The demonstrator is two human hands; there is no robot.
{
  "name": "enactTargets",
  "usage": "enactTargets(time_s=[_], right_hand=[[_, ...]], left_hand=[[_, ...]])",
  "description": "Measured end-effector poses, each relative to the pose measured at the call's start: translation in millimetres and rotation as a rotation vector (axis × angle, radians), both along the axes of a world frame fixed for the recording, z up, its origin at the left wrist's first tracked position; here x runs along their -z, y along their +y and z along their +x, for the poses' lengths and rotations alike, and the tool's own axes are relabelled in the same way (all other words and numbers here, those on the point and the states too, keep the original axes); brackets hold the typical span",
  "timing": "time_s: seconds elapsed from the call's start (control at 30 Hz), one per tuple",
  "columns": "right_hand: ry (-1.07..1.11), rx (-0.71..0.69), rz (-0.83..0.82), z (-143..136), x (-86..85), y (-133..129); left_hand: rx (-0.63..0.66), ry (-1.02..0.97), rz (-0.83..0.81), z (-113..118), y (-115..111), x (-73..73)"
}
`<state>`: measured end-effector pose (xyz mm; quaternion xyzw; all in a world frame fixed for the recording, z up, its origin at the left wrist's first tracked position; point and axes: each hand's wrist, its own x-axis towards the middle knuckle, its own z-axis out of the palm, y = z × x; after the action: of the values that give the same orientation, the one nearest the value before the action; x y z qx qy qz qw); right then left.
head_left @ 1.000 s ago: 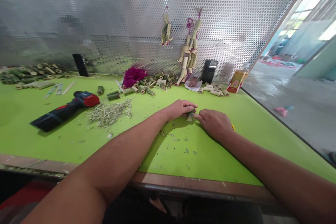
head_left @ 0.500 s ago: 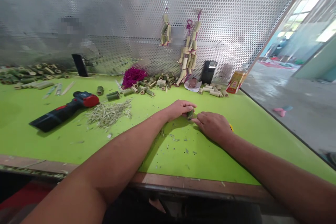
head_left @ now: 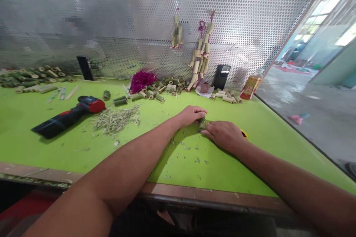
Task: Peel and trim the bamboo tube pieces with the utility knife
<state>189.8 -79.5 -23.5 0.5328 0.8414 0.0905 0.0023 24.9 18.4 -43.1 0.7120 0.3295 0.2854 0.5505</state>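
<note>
My left hand is closed on a short green bamboo piece, holding it upright over the table. Just to its right, my right hand is closed around a yellow-handled knife. Only the yellow end sticks out behind that hand, so most of the tool is hidden. The fingertips of my right hand are at the lower end of the bamboo piece. Green skin shavings are scattered on the table below both hands.
A cordless power tool and a pile of pale shavings lie left. Bamboo pieces, purple string, a phone and a bottle line the back. Strung bamboo hangs on the perforated panel.
My right hand has slid slightly down along the bamboo piece, towards me, and more of the yellow handle shows behind it. My left hand has stayed nearly in place.
</note>
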Motion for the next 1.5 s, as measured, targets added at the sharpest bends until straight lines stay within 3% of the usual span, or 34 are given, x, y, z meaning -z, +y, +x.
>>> enactTargets(time_s=[0.07, 0.27, 0.43, 0.6, 0.8, 0.97, 1.1, 1.27, 1.5], right_hand=[[0.013, -0.006, 0.007, 0.0, 0.5, -1.1], [0.08, 0.174, 0.135, 4.5, 2.0, 4.0], [0.053, 0.119, 0.058, 5.2, 2.3, 6.7], [-0.003, -0.03, 0.013, 2.8, 1.9, 1.3], [0.041, 0.131, 0.098, 3.6, 2.5, 3.0], [0.075, 0.177, 0.094, 5.7, 2.6, 6.9], [0.076, 0.245, 0.099, 8.0, 1.6, 8.3], [0.069, 0.212, 0.084, 7.5, 1.1, 7.2], [0.032, 0.151, 0.075, 8.3, 1.9, 7.2]], left_hand=[[-0.012, 0.001, -0.008, 0.5, 0.6, 0.9], [0.001, 0.046, 0.069, -0.6, -1.7, -1.6], [-0.009, 0.061, 0.072, -0.3, -3.5, -3.4], [-0.06, 0.052, 0.065, 2.0, -3.3, -1.2], [-0.009, 0.104, 0.133, 1.7, -6.9, -4.8], [0.092, 0.1, 0.072, -2.3, -3.5, -5.2], [0.076, 0.1, 0.079, -3.4, -0.4, -2.5], [-0.01, 0.11, 0.069, -0.9, -2.5, -3.2], [-0.017, 0.058, 0.02, 0.6, -2.4, -2.0]])
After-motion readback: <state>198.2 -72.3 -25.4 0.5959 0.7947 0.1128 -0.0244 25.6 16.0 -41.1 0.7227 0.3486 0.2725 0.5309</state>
